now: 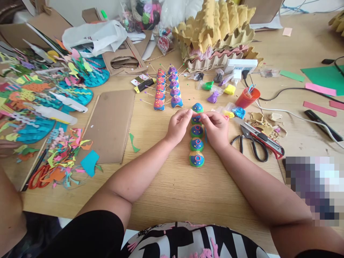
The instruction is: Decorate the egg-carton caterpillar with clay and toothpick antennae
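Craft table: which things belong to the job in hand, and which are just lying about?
Seemingly in use:
- red strand, between left hand and right hand
- blue-green row

Apparently lying about:
- power strip
- cardboard
- white bottles
- green sheet

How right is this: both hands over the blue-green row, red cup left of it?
Wrong side: the head view shows the red cup right of the blue-green row. Left hand and right hand are over the row, as stated.

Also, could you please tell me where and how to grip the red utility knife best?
Probably the red rear end of the utility knife, from the right: it lies slanted, silvery tip pointing away, with black scissor handles on its near side.
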Available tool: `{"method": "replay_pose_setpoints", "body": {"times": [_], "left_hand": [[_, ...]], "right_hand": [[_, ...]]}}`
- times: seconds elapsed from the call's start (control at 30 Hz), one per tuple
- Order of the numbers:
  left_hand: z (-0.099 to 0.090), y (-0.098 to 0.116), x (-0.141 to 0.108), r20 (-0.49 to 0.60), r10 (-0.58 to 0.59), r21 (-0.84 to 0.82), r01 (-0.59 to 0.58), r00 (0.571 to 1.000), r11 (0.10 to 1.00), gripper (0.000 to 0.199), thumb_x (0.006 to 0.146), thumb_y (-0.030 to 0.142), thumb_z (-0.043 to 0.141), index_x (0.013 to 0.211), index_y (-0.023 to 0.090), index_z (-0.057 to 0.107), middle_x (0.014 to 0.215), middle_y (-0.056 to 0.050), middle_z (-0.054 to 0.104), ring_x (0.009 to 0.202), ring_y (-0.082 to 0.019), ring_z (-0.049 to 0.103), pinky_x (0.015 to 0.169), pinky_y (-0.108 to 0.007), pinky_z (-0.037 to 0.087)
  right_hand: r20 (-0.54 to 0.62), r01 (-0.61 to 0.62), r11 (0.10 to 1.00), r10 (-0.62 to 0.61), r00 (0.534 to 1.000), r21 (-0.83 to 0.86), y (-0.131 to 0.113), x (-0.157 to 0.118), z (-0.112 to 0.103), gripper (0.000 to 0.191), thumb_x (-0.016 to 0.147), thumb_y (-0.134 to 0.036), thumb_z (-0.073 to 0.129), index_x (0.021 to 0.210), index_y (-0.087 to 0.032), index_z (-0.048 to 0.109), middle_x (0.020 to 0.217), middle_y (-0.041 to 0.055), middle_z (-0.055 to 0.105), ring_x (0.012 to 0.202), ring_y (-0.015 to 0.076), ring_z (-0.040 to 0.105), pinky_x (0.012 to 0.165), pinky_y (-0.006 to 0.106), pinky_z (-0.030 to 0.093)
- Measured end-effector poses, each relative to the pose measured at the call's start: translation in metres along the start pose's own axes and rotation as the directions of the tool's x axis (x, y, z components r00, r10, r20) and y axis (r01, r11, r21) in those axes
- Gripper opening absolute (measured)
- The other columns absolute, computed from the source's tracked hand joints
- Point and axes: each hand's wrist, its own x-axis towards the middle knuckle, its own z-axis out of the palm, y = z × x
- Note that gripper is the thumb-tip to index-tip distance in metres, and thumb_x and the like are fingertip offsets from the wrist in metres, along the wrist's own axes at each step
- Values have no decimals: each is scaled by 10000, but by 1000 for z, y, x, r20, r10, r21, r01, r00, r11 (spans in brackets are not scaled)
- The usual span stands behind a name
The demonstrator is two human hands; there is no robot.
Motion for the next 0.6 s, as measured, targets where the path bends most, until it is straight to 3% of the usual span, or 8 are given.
{"method": "replay_pose_setpoints", "body": {"times": [0.13,0.3,0.6], "left_hand": [[0,-2,-1,-15,-17,-26,16,1000,1000,502,943,687,619,912,215,785,963,-49,794,970,-179,727,965,-340,561],[-2,-5,-3,60,22,50,-25,998,998,384,930,596,699,1020,232,783,1093,-69,785,1090,-203,701,1033,-363,534],[-2,-1,-1,108,112,147,-127,988,981,284,931,517,726,970,243,788,1019,-63,788,1055,-211,695,1056,-401,509]], "right_hand": [[-48,-69,998,69,996,5,-2,2,-1,459,802,-674,779,737,-222,729,708,-9,703,678,123,603,686,297,518],[-63,-82,996,83,995,22,0,3,-1,506,771,-716,781,695,-223,700,667,-18,655,653,115,552,657,289,470],[-36,-45,998,44,998,-43,-5,3,0,564,786,-762,733,627,-227,652,643,-12,623,639,123,523,623,298,455]]}}
